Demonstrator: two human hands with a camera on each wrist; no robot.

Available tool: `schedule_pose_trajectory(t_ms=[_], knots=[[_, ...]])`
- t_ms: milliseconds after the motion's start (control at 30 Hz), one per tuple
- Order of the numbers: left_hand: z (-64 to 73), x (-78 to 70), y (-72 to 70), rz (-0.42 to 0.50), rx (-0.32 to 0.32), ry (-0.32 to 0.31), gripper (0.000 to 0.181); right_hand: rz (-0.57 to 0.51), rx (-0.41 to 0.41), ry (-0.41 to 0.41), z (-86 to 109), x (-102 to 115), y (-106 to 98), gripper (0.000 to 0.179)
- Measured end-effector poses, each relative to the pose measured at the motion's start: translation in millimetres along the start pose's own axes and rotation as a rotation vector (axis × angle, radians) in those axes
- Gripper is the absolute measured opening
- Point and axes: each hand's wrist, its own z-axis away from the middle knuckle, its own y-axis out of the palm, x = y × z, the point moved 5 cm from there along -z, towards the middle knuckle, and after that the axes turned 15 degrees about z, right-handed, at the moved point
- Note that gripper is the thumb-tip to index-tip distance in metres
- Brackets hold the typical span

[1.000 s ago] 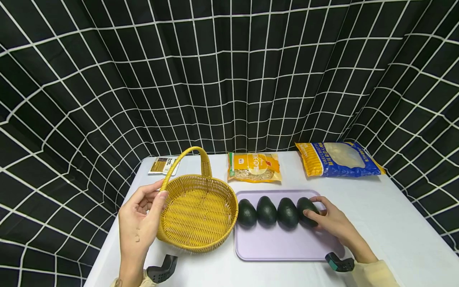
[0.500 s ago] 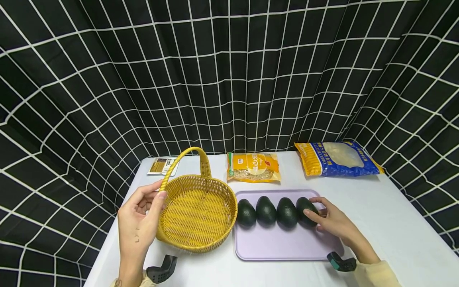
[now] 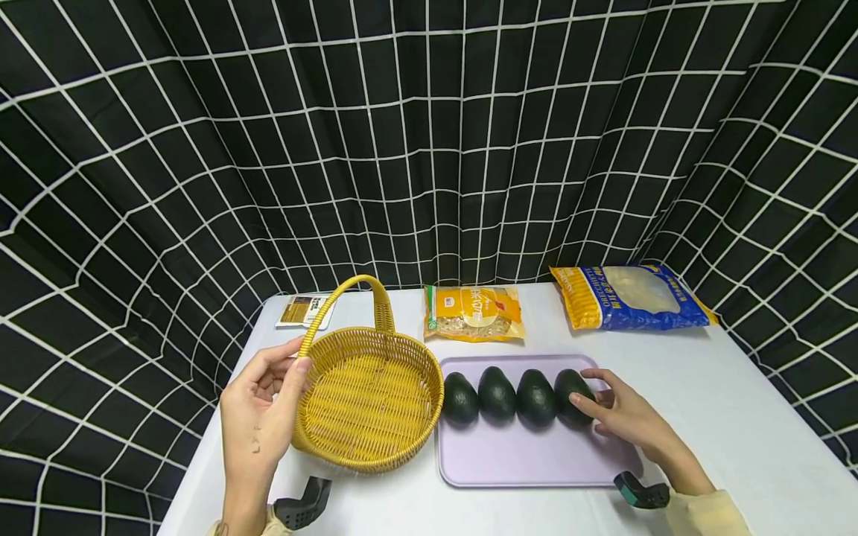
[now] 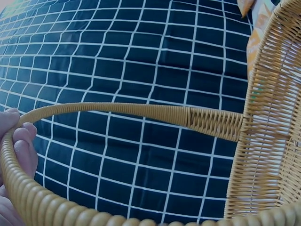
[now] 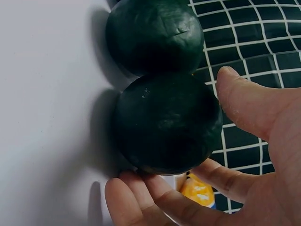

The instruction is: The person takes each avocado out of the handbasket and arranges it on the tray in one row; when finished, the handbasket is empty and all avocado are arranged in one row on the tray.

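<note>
My left hand pinches the handle of a yellow wicker basket between thumb and fingers. That handle arches across the left wrist view to the woven wall. On a pale purple tray, several dark green avocados stand side by side in a row. My right hand is around the right-most avocado. In the right wrist view the fingers lie along one side of that avocado, and the thumb stands slightly off its other side. A neighbouring avocado touches it.
Behind the tray lies an orange food packet, with a blue and yellow pasta bag at the back right. A small packet lies behind the basket. Black gridded cloth walls the white table on three sides.
My right hand has eased very slightly to the right, its thumb a little farther off the avocado. The left hand, the basket and the row of avocados look unchanged.
</note>
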Motion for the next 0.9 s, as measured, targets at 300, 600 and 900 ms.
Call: schedule_pose_trajectory(t_ms=[300, 600, 900], knots=[[1.5, 2.1, -0.7, 0.006, -0.017, 0.067, 0.021, -0.006, -0.033, -0.045, 2.3, -0.6, -5.8, 0.077], [2.2, -0.5, -3.5, -0.116, -0.070, 0.208, 0.019, 0.022, -0.068, -0.051, 4.7, -1.9, -13.3, 0.075], [9.9, -16.1, 2.2, -0.157, -0.127, 0.414, 0.015, 0.106, -0.194, -0.093, 5.4, 0.1, -21.6, 0.058]])
